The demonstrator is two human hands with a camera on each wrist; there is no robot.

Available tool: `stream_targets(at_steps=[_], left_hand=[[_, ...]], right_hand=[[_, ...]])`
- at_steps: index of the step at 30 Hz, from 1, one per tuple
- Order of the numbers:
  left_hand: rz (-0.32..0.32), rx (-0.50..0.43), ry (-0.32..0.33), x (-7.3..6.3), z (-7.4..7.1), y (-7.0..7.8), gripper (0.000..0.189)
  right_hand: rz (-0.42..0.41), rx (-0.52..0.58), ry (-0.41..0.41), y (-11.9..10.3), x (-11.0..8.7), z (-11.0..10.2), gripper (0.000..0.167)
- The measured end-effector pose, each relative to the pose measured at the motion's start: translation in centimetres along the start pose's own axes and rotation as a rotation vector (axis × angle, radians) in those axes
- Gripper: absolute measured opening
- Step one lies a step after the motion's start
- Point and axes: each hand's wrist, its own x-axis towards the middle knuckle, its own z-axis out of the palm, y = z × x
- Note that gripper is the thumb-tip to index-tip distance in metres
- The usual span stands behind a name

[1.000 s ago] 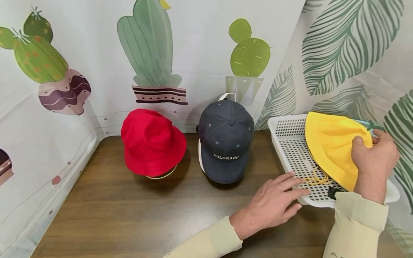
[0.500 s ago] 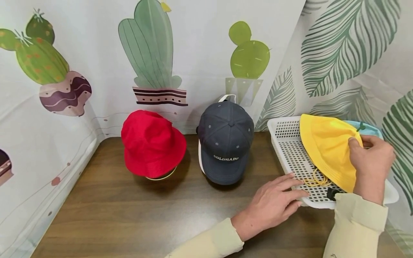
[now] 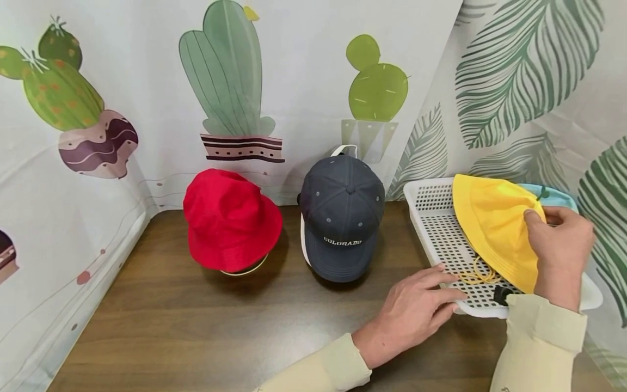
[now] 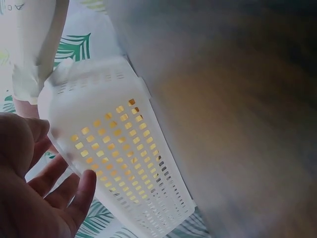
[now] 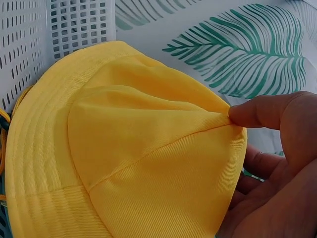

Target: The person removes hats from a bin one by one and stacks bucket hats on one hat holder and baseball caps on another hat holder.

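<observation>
In the head view a yellow bucket hat [image 3: 495, 228] lies tilted in a white plastic basket [image 3: 416, 209]. My right hand [image 3: 563, 245] pinches the top of its crown; the right wrist view shows the thumb pressed on the yellow cloth [image 5: 158, 144], the other fingers partly hidden behind it. A thin yellow cord [image 3: 477, 273] hangs from the hat into the basket. My left hand [image 3: 409, 310] has its fingers extended at the near left rim of the basket, and the left wrist view has them beside its perforated wall [image 4: 119, 148].
A red bucket hat [image 3: 227, 218] and a navy cap [image 3: 345, 212] marked COLORADO stand on the wooden table [image 3: 196, 337]. Something light blue [image 3: 555, 196] shows behind the yellow hat. A small black piece [image 3: 502, 295] lies in the basket. Printed cloth hangs behind.
My right hand has shifted slightly left with the yellow hat in its pinch, and more of the light blue item shows behind. The left hand stays at the basket rim.
</observation>
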Motion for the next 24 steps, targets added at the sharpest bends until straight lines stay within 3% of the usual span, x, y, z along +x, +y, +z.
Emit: stream_targets(at_steps=[11,15,20,24], left_hand=[[0.000,0.028,0.018,0.01,0.03,0.03,0.022],[0.000,0.035,0.025,0.06,0.03,0.01,0.022],[-0.002,0.047,0.029,0.13,0.07,0.05,0.021],[-0.009,0.057,0.023,0.09,0.06,0.12,0.021]], right_hand=[[0.016,-0.008,-0.121,0.10,0.54,-0.54,0.054],[0.049,0.080,-0.112,-0.12,0.42,-0.39,0.043],[0.129,0.254,-0.114,-0.35,0.30,-0.48,0.009],[0.156,0.305,-0.109,-0.45,0.29,-0.48,0.017]])
